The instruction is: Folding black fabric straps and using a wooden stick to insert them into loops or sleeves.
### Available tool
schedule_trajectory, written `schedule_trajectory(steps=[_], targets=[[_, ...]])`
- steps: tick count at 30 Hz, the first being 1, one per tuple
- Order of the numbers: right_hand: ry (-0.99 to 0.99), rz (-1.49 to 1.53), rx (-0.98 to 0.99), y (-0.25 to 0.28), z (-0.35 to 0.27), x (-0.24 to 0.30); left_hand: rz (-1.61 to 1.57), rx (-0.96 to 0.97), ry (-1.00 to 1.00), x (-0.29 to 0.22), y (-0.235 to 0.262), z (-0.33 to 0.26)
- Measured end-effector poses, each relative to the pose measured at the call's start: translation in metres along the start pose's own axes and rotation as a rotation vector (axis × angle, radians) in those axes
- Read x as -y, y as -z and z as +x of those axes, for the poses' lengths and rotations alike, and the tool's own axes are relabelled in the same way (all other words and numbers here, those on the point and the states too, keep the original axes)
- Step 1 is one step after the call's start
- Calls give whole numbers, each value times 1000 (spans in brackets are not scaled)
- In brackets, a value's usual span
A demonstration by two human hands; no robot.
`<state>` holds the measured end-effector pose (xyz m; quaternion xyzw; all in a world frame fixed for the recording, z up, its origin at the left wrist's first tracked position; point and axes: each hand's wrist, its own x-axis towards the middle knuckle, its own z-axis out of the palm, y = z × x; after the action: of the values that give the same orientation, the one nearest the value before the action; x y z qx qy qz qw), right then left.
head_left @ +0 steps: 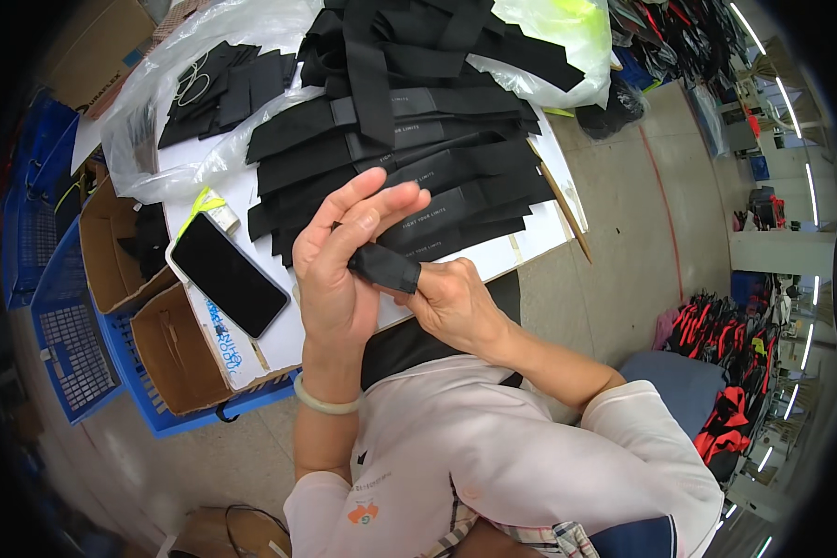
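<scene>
At frame centre, the left hand (339, 270) and right hand (451, 302) together grip a small folded black strap (384, 267), fingers closed around it. A pile of black straps (409, 158) fills the upper centre; a dark phone (228, 274) lies at left on the white table (251, 344).

Both hands are holding a black strap above the table edge.

The left hand (339, 270) is standing upright with fingers raised, its thumb pressing on the strap (384, 267). The right hand (453, 302) is gripping the strap's other end from the right. A pile of black straps (409, 158) is lying on the white table (279, 330) just beyond the hands. A phone (229, 274) is lying screen-up to the left, near the table edge. Cardboard boxes (172, 349) are sitting in blue crates (70, 349) beside the table.
</scene>
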<state>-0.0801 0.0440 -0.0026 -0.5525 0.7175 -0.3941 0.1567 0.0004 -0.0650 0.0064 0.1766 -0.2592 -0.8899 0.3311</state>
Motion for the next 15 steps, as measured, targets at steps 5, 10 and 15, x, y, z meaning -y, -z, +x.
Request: schedule_trajectory(steps=[5, 10, 15], targets=[[-797, 1302, 567, 13, 8, 6, -166, 462, 98, 7, 12, -2], [-688, 1473, 682, 1, 29, 13, -258, 366, 227, -3, 20, 1], [-187, 236, 356, -9, 18, -17, -354, 57, 152, 5, 27, 5]])
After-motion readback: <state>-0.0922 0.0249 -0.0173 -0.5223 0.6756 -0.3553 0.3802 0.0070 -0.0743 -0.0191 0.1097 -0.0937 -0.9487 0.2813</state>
